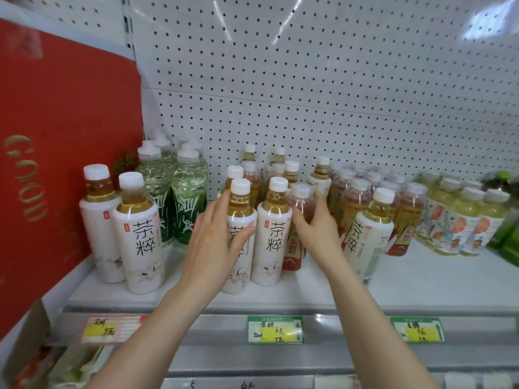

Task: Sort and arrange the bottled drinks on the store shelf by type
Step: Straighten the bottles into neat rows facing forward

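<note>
White-sleeved amber tea bottle (239,204), white cap, upright mid-front on white shelf (421,279); I see left hand (214,242) gripping it, thumb across label. At its 3 o'clock, past matching white-sleeved bottle (271,237), right hand (316,231) curls round clear red-labelled bottle of pink drink (300,204).

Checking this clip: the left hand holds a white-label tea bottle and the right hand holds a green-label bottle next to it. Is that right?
Not quite: the head view shows the right hand gripping a red-label bottle, not a green-label one. The left hand does hold a white-label tea bottle next to it.
</note>
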Tool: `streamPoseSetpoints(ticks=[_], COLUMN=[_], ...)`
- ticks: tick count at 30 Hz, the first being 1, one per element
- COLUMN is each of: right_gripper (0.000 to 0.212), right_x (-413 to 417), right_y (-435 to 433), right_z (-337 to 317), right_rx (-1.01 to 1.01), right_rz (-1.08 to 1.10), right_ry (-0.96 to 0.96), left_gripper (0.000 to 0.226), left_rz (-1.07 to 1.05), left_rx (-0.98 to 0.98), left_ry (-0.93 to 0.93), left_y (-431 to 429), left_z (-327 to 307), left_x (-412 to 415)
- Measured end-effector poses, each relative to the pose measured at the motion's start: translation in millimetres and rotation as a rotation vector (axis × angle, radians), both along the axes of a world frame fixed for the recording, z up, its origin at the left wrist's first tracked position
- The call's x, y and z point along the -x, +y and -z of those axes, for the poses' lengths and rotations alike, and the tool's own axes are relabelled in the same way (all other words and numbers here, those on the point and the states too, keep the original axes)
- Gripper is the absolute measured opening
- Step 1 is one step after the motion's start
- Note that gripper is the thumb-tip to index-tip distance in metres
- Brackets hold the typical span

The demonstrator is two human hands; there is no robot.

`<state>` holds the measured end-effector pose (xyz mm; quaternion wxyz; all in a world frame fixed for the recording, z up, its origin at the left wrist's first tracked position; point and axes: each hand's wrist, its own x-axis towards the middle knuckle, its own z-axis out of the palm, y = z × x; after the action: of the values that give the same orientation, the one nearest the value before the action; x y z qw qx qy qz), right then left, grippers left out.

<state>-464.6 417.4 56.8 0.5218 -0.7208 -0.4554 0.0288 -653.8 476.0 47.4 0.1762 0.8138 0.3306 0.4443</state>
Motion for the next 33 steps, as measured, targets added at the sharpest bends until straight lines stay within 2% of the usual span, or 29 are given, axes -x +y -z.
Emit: streamPoseSetpoints(ticks=[2, 5, 9, 11, 13, 15, 17, 18, 21, 24, 26, 31, 33], right_gripper=[0.067, 0.068, 0.071, 0.069, 0.063, 0.061, 0.064, 0.060, 0.027, 0.021, 0.027, 0.074, 0.075], right_x=[-4.1, -6.1, 7.1, 10.2, 8.3, -2.4, -21.2, -32.3, -74.8, -120.2, -148.7, -207.3, -220.3], right_y=[1.3, -1.1, -31.3, -50.8, -70.4, -90.7, -111.9, -121.4, -142.4, -157.8, -165.0, -161.1, -156.2], right_z=[1.9, 7.8, 17.8, 13.1, -3.7, -28.6, -56.1, -68.1, -87.8, -82.3, -69.4, -22.6, -8.2], right_rx=[0.081, 0.074, -0.032, -0.104, -0.165, -0.230, -0.295, -0.318, -0.334, -0.292, -0.238, -0.039, -0.014], right_rz=[-0.069, 0.030, 0.163, 0.158, 0.141, 0.108, 0.046, 0.017, -0.036, 0.015, 0.084, 0.126, 0.109], right_ry=[0.047, -0.054, -0.188, -0.213, -0.176, -0.098, 0.012, 0.055, 0.140, 0.101, 0.019, -0.067, -0.082], left_gripper=[0.072, 0.075, 0.066, 0.056, 0.049, 0.048, 0.049, 0.051, 0.063, 0.088, 0.097, 0.073, 0.072], left_rz=[0.009, -0.024, -0.114, -0.058, 0.010, 0.089, 0.182, 0.214, 0.250, 0.247, 0.238, 0.172, 0.142], left_rx=[0.007, -0.007, -0.255, -0.379, -0.416, -0.343, -0.229, -0.165, 0.004, 0.205, 0.277, 0.273, 0.280], left_ry=[-0.010, -0.056, -0.198, -0.317, -0.416, -0.447, -0.383, -0.321, -0.156, -0.047, -0.028, -0.055, -0.072], left_y=[-0.6, -4.0, -19.9, -31.2, -41.6, -51.3, -62.2, -67.5, -83.1, -90.3, -92.2, -104.1, -106.8], left_z=[-1.2, -0.5, -2.7, -4.4, -2.5, 3.0, 7.7, 8.6, 6.0, 7.1, 13.3, 26.0, 27.5], left_x=[-0.4, -2.2, -9.0, -18.1, -31.7, -47.9, -67.0, -78.3, -116.8, -156.1, -177.0, -200.8, -203.3])
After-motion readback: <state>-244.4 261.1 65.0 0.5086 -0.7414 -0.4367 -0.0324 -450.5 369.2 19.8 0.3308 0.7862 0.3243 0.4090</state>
